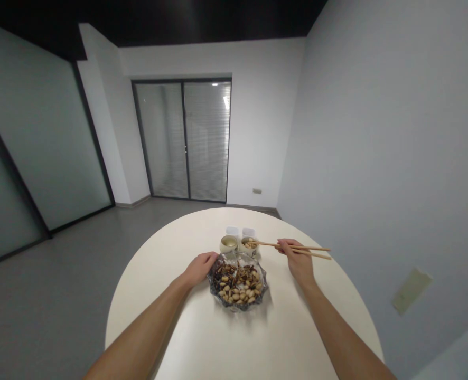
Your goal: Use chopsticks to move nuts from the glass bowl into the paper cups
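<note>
My left hand (pixel 200 268) rests at the upper left rim of a scalloped glass bowl (pixel 264 282), its fingers curled against the edge. Pistachios (pixel 240 294) fill the near part of the bowl, with dark, slender seed-like pieces (pixel 226 268) behind them. In my right hand (pixel 296 257) is a pair of wooden chopsticks (pixel 266 244), pointing left. Their tips reach into the right one of two small ceramic cups (pixel 253 254), which holds pale nuts. Whether the tips pinch a nut is too small to tell. The left cup (pixel 228 249) shows a pale inside.
Two small white containers, one on the left (pixel 232 231) and one on the right (pixel 249 232), stand behind the cups. Everything sits on a round cream table (pixel 289 338). A grey wall (pixel 376 132) rises to the right, and glass doors (pixel 182 140) stand beyond.
</note>
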Tool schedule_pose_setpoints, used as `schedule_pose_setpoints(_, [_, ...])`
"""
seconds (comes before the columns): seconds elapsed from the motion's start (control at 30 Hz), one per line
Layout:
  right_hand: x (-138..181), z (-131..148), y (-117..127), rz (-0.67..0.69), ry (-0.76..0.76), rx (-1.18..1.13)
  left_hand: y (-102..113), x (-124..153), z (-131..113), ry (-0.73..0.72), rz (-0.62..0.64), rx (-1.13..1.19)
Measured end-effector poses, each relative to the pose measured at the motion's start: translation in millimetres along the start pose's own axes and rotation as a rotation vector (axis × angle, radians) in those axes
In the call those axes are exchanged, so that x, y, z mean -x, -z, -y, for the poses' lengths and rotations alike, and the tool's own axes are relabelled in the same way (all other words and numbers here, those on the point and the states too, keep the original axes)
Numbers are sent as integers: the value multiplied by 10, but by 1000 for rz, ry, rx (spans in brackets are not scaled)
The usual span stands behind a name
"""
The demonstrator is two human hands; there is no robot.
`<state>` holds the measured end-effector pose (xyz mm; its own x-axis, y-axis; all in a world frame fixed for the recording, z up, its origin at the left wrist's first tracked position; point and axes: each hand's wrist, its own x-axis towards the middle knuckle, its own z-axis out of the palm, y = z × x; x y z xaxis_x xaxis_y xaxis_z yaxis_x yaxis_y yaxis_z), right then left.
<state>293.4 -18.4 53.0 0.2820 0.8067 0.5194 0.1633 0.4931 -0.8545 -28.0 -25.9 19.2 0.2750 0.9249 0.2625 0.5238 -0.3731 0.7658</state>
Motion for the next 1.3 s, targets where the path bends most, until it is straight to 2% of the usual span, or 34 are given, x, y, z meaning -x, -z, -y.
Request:
schedule_pose_setpoints(0.47, [35, -37, -42, 49, -26, 81, -16, 3, 0, 6, -4, 6])
schedule_pose_setpoints(0.77, [-2, -2, -6, 17, -10, 59, -20, -12, 24, 8, -10, 5])
schedule_pose_setpoints(0.93, [26, 89, -28, 154, 42, -11, -15, -3, 5, 3, -2, 10])
schedule_pose_setpoints(1.07, [76, 155, -81, 260, 0, -59, -8, 0, -1, 5, 0, 17])
schedule_pose_setpoints(1.3, [97, 155, -71, 382, -28, 20, -7, -2, 8, -1, -5, 10])
